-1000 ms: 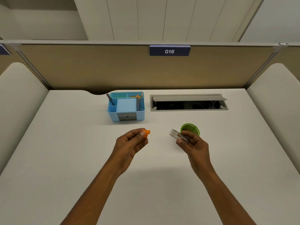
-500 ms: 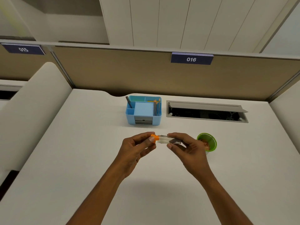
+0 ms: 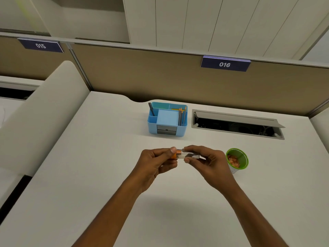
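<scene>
Between my hands the clear tube [image 3: 187,154] lies level: my right hand [image 3: 209,162] pinches its body, and my left hand [image 3: 155,163] pinches the orange cap [image 3: 174,155] at its mouth. The cap appears seated; I judge only final tightening is left.

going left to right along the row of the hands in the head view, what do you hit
left hand → orange cap → clear tube → right hand → green cup
</scene>
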`<move>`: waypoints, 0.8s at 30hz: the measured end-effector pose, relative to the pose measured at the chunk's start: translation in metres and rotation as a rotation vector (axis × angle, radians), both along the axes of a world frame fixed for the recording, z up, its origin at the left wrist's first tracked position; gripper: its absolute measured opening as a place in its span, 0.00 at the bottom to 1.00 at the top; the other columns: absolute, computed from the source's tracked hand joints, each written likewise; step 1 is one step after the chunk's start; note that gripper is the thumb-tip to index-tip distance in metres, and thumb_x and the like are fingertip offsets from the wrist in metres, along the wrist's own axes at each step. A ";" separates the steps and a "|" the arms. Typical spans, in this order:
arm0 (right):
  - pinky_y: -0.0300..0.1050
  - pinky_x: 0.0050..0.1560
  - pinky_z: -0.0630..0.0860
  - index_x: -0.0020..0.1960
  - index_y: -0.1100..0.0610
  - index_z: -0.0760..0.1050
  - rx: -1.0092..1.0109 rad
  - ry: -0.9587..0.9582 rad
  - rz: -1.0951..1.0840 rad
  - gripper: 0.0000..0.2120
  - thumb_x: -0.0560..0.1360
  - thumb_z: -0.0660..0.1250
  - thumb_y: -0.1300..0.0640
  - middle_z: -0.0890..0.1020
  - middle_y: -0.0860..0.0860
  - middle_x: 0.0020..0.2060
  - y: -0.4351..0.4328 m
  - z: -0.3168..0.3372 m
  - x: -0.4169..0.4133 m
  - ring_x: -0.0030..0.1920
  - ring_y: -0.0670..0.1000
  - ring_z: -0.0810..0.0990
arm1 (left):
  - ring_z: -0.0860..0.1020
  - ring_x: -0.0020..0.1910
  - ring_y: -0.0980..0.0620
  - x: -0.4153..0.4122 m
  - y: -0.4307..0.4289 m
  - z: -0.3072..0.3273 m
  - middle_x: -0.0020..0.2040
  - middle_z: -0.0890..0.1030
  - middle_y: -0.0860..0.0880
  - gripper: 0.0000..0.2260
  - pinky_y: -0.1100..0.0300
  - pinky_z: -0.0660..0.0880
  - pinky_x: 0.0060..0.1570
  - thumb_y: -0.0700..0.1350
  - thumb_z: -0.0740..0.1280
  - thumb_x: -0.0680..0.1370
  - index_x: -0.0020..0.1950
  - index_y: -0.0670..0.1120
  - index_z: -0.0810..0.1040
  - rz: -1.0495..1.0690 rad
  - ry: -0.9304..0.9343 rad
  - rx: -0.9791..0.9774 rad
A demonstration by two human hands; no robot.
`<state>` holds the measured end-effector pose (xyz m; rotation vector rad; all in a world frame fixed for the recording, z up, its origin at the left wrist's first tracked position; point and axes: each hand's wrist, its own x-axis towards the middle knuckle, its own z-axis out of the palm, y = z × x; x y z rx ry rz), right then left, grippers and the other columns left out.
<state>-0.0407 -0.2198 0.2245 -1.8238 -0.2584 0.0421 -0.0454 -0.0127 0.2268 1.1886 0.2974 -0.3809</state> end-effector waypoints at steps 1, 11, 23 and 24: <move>0.42 0.53 0.84 0.57 0.50 0.85 -0.002 0.000 0.003 0.15 0.72 0.77 0.63 0.89 0.48 0.50 0.001 0.002 0.000 0.52 0.51 0.87 | 0.87 0.41 0.49 0.000 0.000 0.000 0.44 0.90 0.43 0.15 0.62 0.84 0.43 0.50 0.77 0.71 0.52 0.42 0.89 -0.002 0.013 -0.001; 0.41 0.53 0.84 0.57 0.54 0.86 0.021 0.032 -0.003 0.15 0.71 0.78 0.64 0.89 0.48 0.50 0.005 0.000 0.006 0.53 0.49 0.87 | 0.88 0.42 0.50 0.005 0.003 -0.004 0.45 0.90 0.42 0.16 0.62 0.84 0.43 0.49 0.77 0.69 0.52 0.41 0.89 -0.005 0.042 -0.065; 0.39 0.57 0.82 0.64 0.55 0.80 -0.066 -0.040 -0.043 0.21 0.73 0.77 0.62 0.84 0.50 0.57 0.010 -0.008 0.039 0.56 0.49 0.84 | 0.88 0.46 0.47 0.041 0.002 -0.023 0.46 0.90 0.42 0.14 0.60 0.84 0.44 0.49 0.78 0.66 0.49 0.45 0.90 0.166 -0.030 -0.082; 0.39 0.56 0.83 0.63 0.55 0.81 -0.105 -0.072 -0.054 0.19 0.73 0.76 0.62 0.83 0.50 0.56 0.007 -0.009 0.042 0.54 0.49 0.84 | 0.88 0.45 0.47 0.045 0.005 -0.025 0.46 0.90 0.43 0.14 0.61 0.84 0.43 0.49 0.78 0.66 0.48 0.45 0.90 0.173 -0.030 -0.077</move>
